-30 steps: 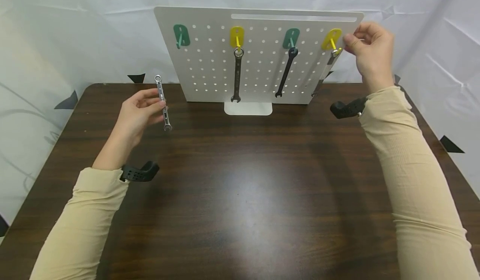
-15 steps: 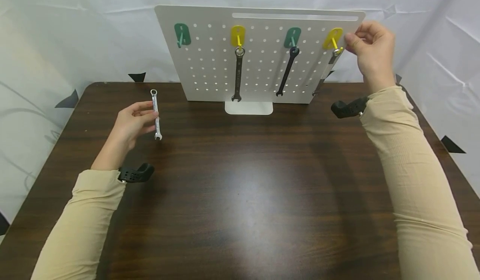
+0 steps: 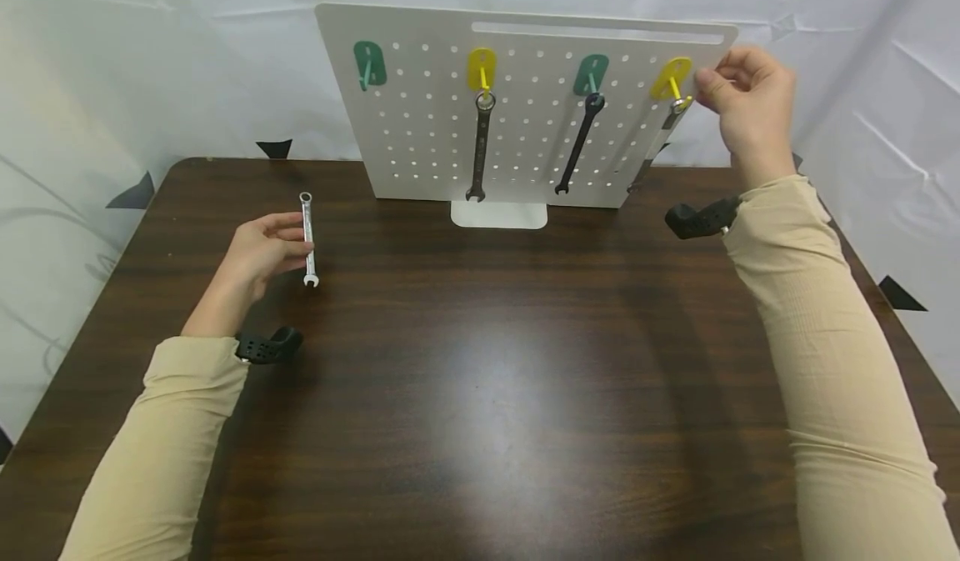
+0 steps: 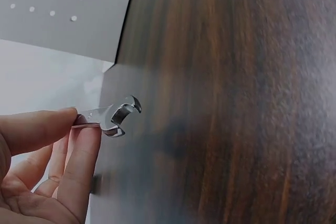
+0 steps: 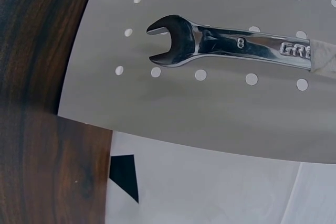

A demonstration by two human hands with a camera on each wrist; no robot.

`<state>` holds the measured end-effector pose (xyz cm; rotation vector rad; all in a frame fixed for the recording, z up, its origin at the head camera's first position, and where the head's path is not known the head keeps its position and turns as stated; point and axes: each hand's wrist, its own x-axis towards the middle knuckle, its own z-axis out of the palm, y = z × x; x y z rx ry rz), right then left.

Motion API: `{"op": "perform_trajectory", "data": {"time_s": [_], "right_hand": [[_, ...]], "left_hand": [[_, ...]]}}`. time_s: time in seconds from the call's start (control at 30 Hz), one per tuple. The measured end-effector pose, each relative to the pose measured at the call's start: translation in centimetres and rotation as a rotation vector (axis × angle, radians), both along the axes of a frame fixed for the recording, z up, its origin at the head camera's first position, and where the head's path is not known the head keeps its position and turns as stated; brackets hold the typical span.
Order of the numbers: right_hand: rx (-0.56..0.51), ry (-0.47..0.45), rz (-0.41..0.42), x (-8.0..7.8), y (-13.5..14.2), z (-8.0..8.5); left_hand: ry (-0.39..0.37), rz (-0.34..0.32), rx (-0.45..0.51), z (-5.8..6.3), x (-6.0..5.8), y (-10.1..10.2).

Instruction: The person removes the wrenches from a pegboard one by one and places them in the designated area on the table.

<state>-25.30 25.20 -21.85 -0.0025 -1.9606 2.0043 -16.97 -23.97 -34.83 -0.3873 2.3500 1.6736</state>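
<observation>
The left arm [image 3: 161,444] is slanting forward and inward, and the left grip [image 3: 258,252] is pinching between thumb [image 3: 295,249] and fingers [image 3: 282,222]. The right arm [image 3: 832,336] is likewise slanting inward, the right grip [image 3: 752,107] is sitting farther forward, and its thumb is pressing opposite its curling fingers.

The work surface is a dark brown wood-grain table [image 3: 495,361] with rounded far corners and a diffuse light reflection at its middle, supporting near its far edge a light-grey pegboard [image 3: 420,23] whose white base plate [image 3: 498,216] lies flat on the wood.
</observation>
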Motion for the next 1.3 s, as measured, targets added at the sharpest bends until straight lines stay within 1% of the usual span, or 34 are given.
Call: {"op": "perform_trajectory", "data": {"time_s": [0.07,0.2,0.4,0.73,0.97,1.3], "right_hand": [[-0.001,0.001,-0.001,0.0,0.1,0.0],[-0.005,0.002,-0.001,-0.1,0.1,0.0],[-0.01,0.004,0.001,0.0,0.0,0.0],[-0.016,0.007,0.005,0.0,0.0,0.0],[0.004,0.027,0.003,0.1,0.0,-0.2],[0.003,0.017,0.004,0.1,0.0,-0.2]], "left_hand": [[-0.005,-0.006,-0.024,-0.1,0.0,-0.1],[-0.017,-0.025,-0.043,-0.4,0.0,-0.2],[-0.043,-0.058,-0.055,-0.7,0.0,-0.4],[-0.066,-0.075,-0.061,-1.2,-0.1,-0.9],[-0.095,-0.109,-0.118,-1.6,-0.2,-1.4],[-0.107,-0.11,-0.129,-1.7,-0.3,-1.5]]}}
